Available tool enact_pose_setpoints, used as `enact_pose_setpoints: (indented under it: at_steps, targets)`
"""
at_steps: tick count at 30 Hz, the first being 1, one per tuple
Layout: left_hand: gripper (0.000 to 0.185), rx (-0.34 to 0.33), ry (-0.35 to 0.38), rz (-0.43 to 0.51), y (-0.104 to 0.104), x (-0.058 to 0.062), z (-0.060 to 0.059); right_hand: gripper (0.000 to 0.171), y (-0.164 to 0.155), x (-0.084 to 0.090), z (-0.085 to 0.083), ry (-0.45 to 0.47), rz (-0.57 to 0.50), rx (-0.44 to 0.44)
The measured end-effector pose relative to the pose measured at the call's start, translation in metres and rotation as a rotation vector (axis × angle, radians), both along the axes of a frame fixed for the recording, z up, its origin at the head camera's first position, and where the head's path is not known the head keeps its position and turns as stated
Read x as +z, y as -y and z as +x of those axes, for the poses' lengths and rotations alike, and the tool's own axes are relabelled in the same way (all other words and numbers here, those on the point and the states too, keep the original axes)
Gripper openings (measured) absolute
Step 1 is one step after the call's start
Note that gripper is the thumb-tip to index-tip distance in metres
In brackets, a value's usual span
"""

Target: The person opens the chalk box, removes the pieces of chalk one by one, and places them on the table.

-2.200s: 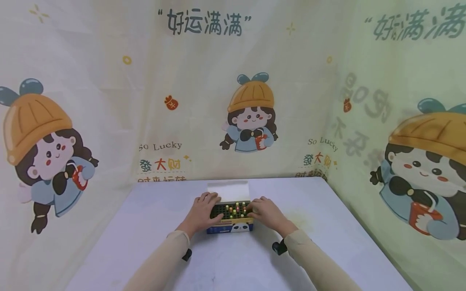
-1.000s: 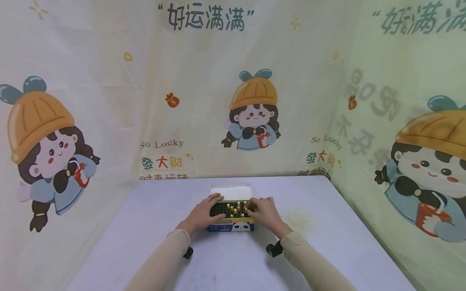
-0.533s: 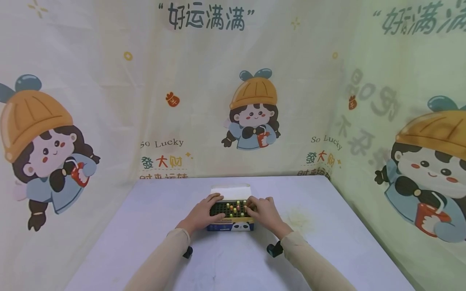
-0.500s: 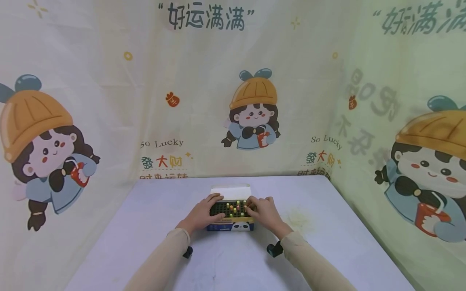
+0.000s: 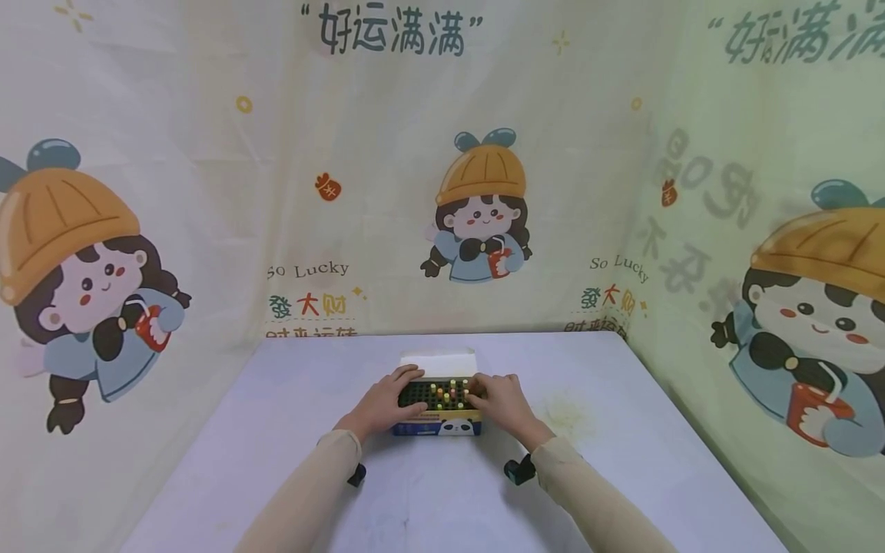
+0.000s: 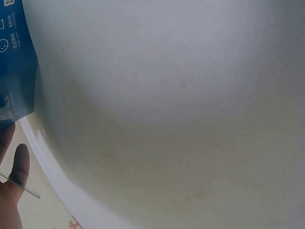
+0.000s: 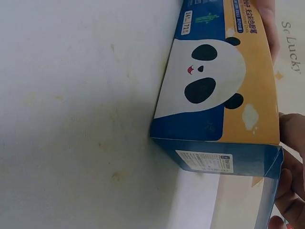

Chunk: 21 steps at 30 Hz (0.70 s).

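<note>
A blue and yellow chalk box [image 5: 429, 427] with a panda face stands on the table in the head view. Its lid flap [image 5: 439, 365] is folded back, baring a black holed insert [image 5: 412, 394]. Several coloured chalk sticks [image 5: 446, 397] poke up from the right part of the insert. My left hand [image 5: 382, 403] grips the box's left end, thumb over the front edge, fingers at the back. At the right end, thumb and forefinger of my right hand [image 5: 505, 401] pinch at a chalk stick, which they mostly hide. The right wrist view has the panda side [image 7: 205, 81] up close.
The white table [image 5: 290, 369] reaches back to a printed cloth [image 5: 387, 230] that hangs behind and at both sides. A faint yellowish stain [image 5: 567, 415] marks the tabletop right of my right hand. A dark wrist camera [image 5: 520, 470] hangs under the right wrist.
Compared with 2.2 s ago, my right fingertips have closed together at the box's right end. Over the last second both hands and the box have hardly moved.
</note>
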<state>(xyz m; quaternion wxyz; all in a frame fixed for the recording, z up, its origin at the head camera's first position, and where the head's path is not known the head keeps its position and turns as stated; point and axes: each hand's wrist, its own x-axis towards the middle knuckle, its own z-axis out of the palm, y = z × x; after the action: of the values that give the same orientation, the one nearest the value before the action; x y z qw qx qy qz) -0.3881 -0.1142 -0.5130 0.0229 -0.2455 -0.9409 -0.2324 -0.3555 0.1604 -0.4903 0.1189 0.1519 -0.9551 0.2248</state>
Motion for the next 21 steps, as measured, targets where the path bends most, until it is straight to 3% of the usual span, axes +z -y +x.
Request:
enact_pose_setpoints:
  at_steps: [11, 21]
  targets:
    - [0.079, 0.013, 0.016, 0.007, 0.0001, 0.0012, 0.0014, 0.008, -0.0026, 0.0029, 0.0033, -0.039, -0.021, 0.047]
    - [0.078, 0.003, 0.004, 0.014, -0.0007, 0.0016, 0.0027, 0.013, -0.0017, 0.0058, 0.0037, 0.015, -0.030, 0.027]
